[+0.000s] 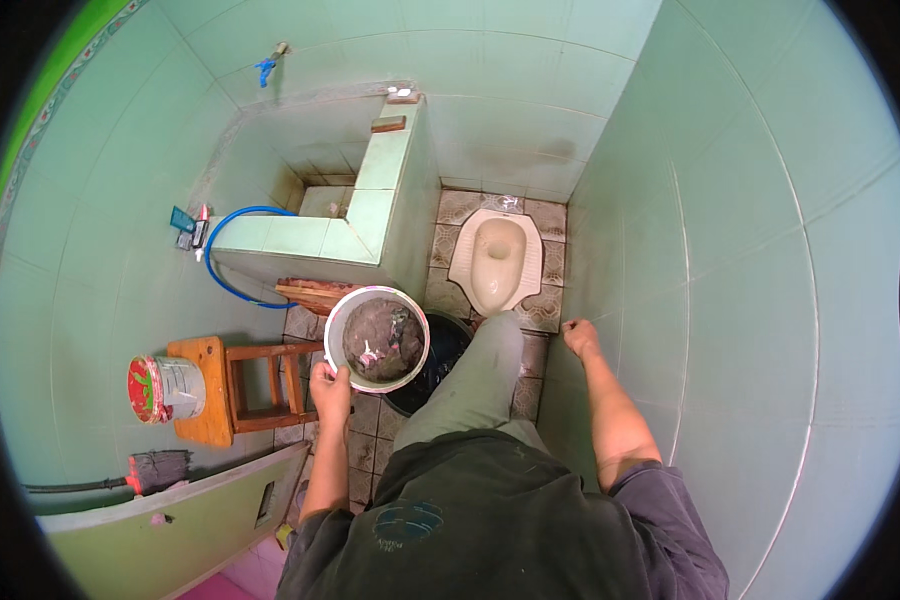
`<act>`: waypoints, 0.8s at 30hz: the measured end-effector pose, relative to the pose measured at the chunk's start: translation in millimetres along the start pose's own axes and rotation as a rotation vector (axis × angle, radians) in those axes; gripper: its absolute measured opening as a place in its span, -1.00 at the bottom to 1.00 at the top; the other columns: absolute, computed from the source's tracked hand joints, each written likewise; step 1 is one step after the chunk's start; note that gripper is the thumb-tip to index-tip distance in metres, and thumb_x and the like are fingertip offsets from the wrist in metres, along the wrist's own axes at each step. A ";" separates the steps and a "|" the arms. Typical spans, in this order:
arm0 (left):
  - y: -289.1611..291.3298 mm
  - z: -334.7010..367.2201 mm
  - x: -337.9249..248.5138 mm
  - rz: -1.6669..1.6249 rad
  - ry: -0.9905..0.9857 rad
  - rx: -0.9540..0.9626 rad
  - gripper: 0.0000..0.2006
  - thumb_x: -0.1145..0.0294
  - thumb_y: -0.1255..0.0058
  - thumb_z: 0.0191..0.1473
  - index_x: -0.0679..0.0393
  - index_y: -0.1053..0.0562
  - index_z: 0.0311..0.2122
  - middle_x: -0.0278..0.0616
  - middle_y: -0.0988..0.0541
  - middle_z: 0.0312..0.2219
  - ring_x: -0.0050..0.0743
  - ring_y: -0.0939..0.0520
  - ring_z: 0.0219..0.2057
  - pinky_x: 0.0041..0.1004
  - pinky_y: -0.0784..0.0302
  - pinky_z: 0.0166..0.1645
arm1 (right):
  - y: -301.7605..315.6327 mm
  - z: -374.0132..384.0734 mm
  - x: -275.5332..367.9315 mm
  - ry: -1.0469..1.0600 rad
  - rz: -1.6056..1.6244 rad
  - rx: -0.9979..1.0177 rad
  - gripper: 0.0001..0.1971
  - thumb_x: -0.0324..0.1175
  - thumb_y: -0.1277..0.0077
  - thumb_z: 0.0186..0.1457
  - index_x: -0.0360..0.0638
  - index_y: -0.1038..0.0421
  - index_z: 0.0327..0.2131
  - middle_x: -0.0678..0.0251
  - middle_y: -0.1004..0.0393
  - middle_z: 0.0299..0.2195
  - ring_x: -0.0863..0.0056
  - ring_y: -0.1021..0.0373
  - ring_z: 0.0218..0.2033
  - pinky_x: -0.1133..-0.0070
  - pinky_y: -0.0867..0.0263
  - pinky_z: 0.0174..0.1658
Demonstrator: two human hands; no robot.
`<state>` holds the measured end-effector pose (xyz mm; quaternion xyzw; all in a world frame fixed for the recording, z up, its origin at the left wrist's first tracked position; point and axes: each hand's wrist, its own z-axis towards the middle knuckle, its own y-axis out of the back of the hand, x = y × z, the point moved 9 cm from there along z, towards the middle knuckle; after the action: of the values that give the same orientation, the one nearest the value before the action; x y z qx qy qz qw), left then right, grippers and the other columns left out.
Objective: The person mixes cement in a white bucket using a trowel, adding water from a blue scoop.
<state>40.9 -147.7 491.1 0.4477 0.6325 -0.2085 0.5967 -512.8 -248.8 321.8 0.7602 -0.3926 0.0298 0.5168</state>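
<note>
Green tiles cover the walls (pixel 750 250) of a small washroom, seen from above the person standing in it. The left hand (pixel 330 385) is closed on the near rim of a white bucket (pixel 377 338), fingers curled over the edge, holding it up above a black tub (pixel 440 360) on the floor (pixel 450 215). Inside the bucket lies a dark grey, wet-looking mass with pale flecks. The right hand (pixel 577 335) rests against the right wall, fingers bent and pressed to the tile, gripping nothing. A raised knee in grey-green trousers (pixel 480 375) sits between the two arms, just beside the tub.

Beyond the bucket, a pale squat toilet (pixel 497 262) is set into the patterned brown floor, well apart from both hands. To its left stands a tiled water basin (pixel 360 225), with a blue hose (pixel 232 250) looping over its front edge and a blue tap (pixel 266 68) on the wall above. Brown wooden boards (pixel 310 293) lean at the basin's foot, behind the bucket. A wooden stool (pixel 240 390) stands near the left hand, and a white paint can with a red lid (pixel 165 388) lies on its side on it. Lower left, a grey brush (pixel 158 468) lies beside a green door (pixel 170 525).
</note>
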 end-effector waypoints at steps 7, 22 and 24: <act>22.5 -7.4 -12.6 0.064 -0.035 -0.062 -0.79 0.56 0.03 -0.02 0.10 -0.20 -0.54 -0.29 -0.42 -0.62 -0.61 -0.41 -0.68 -0.55 -0.37 -0.60 | -25.7 19.5 8.6 0.017 -0.142 0.041 -0.68 -0.15 0.00 0.05 -0.09 -0.53 -0.19 0.08 -0.54 -0.19 0.14 -0.45 -0.10 0.40 -0.33 0.01; -42.9 38.6 -106.1 0.399 -0.439 0.064 -0.80 0.52 -0.01 -0.11 0.23 -0.21 -0.58 -0.16 -0.28 -0.61 -0.35 -0.30 -0.56 -0.37 -0.26 -0.44 | 99.4 -117.8 287.3 0.676 0.473 0.017 -0.80 -0.31 0.02 0.13 -0.22 -0.49 -0.29 0.09 -0.48 -0.34 0.17 -0.43 -0.27 0.36 -0.35 -0.14; -77.1 40.0 -138.1 0.421 -0.427 0.118 -0.81 0.54 0.00 -0.12 0.28 -0.22 -0.57 -0.04 -0.31 -0.58 -0.10 -0.35 -0.54 -0.28 -0.32 -0.39 | 119.7 -166.1 338.3 0.989 0.275 0.049 -0.85 -0.36 -0.01 0.10 -0.20 -0.50 -0.29 0.13 -0.48 -0.29 0.21 -0.43 -0.23 0.37 -0.35 -0.18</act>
<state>-14.8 -262.9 592.2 0.5489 0.3727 -0.2062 0.7192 -294.6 -324.8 642.7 0.6085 -0.1967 0.4628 0.6139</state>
